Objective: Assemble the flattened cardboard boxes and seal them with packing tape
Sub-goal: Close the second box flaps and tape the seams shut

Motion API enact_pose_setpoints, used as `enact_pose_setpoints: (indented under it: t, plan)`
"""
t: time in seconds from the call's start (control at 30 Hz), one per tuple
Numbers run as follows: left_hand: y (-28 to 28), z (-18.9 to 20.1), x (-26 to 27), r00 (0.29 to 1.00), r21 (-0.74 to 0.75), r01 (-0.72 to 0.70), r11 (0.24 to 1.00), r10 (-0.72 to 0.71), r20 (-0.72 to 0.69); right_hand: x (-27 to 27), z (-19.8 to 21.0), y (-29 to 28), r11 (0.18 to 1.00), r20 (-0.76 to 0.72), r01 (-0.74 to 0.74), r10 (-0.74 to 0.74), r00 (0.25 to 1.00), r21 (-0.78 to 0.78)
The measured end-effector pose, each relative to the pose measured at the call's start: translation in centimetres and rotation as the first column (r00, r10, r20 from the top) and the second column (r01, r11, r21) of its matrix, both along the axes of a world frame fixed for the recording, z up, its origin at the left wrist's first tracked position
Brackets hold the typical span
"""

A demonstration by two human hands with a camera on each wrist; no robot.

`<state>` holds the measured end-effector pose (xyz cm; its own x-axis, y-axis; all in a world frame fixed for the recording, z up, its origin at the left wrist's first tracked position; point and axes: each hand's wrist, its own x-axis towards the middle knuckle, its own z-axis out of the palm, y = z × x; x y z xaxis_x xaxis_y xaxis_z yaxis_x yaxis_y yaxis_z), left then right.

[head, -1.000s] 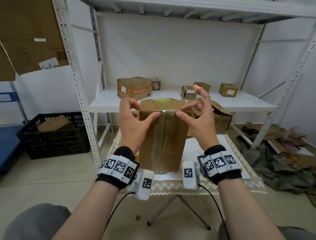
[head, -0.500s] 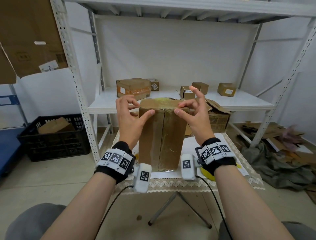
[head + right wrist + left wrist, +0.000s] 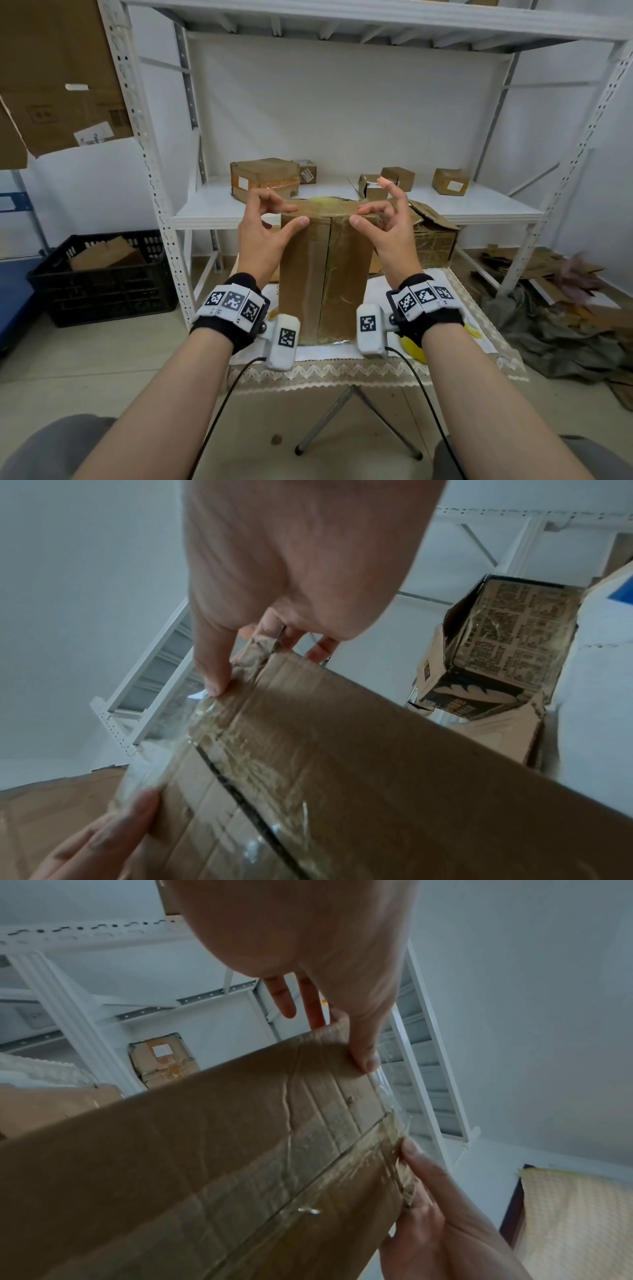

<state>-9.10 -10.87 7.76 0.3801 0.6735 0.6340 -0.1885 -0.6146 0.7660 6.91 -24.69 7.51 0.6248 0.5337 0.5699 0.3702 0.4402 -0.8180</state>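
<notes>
A tall brown cardboard box stands upright on the small table, with a taped seam down its front. Clear packing tape wraps over its top edge. My left hand pinches the top left edge, thumb on the front face and forefinger on top. My right hand pinches the top right edge the same way, its other fingers raised. In the left wrist view the box fills the frame. In the right wrist view, over the box, crinkled tape lies beside my thumb.
The table has a white lace-edged cloth. A yellow object lies half hidden under my right wrist. Behind is a white shelf with several small boxes and an open box. A black crate sits left; flattened cardboard lies right.
Both hands stay on the box's top edge. My left thumb has slid slightly outward from the centre seam. The box has not moved.
</notes>
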Motion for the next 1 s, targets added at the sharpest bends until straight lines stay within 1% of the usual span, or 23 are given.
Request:
enact_pose_setpoints:
  t: [0.23, 0.47, 0.57, 0.7, 1.0]
  plan:
    - [-0.2, -0.9, -0.4, 1.000, 0.014, 0.007, 1.000, -0.007, 0.030, -0.5, -0.6, -0.4, 0.999, -0.015, -0.050, 0.050, 0.999, -0.002]
    - [-0.7, -1.1, -0.6, 0.999, -0.004, 0.022, 1.000, -0.021, 0.049, -0.9, -0.5, -0.4, 0.996, -0.096, -0.034, 0.041, 0.995, 0.079]
    - [-1.0, -0.8, -0.2, 0.998, -0.028, 0.014, 1.000, -0.012, 0.070, -1.0, -0.5, 0.0, 0.996, -0.087, -0.021, 0.028, 0.996, 0.082]
    - [-1.6, -0.5, 0.7, 0.996, -0.060, -0.014, 0.998, 0.020, 0.087, -1.2, -0.2, 0.1, 0.998, -0.033, 0.011, -0.009, 0.999, 0.068]
    - [-2.9, -0.4, 1.7, 0.993, -0.115, -0.106, 0.988, 0.110, 0.037, -1.6, 0.6, 0.5, 0.998, -0.036, 0.050, -0.049, 0.998, 0.036]
